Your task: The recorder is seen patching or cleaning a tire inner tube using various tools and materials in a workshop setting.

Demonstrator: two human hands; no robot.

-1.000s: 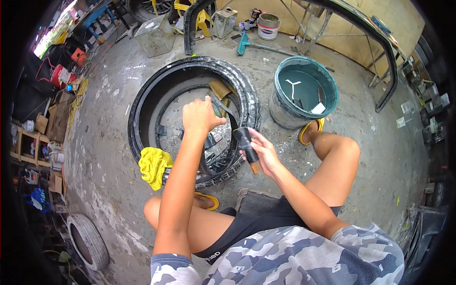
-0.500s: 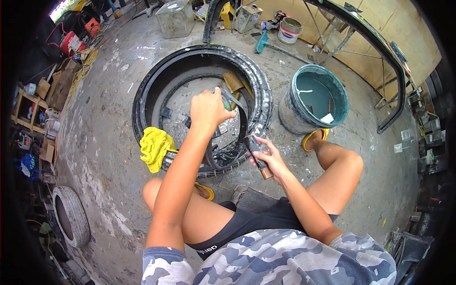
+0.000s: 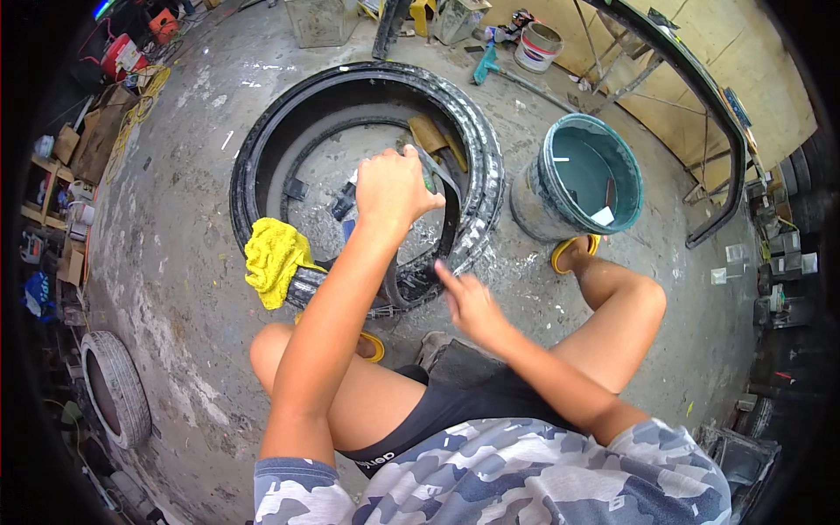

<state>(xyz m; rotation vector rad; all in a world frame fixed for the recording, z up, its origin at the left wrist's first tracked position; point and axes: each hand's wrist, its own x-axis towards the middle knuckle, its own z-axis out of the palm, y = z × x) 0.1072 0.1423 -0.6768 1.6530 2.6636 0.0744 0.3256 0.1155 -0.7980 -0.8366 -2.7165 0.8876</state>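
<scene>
A large black tire (image 3: 477, 131) lies flat on the floor before my legs, its tread whitened with dust. My left hand (image 3: 389, 185) is curled over a black rubber edge (image 3: 451, 199) of the tire, raised inside its opening; the thumb points right, and the other fingertips are mostly hidden. My right hand (image 3: 477, 308) is smeared by motion. Its index finger stretches to the tire's near right part, while the other fingers seem bent under. No tool shows in it. A yellow cloth (image 3: 278, 262) hangs over the tire's near left side.
A teal bucket (image 3: 529, 206) of water stands right of the tire, floating scraps inside. Beyond it lie a teal-headed pole (image 3: 484, 66) and a paint pail (image 3: 537, 48). A black curved frame (image 3: 735, 131) leans at the right. Another tire (image 3: 131, 389) stands at the left.
My right hand has turned over and moved slightly left, its index finger now extended. The black cylindrical tool it held no longer shows. My left hand stays at the raised edge.
</scene>
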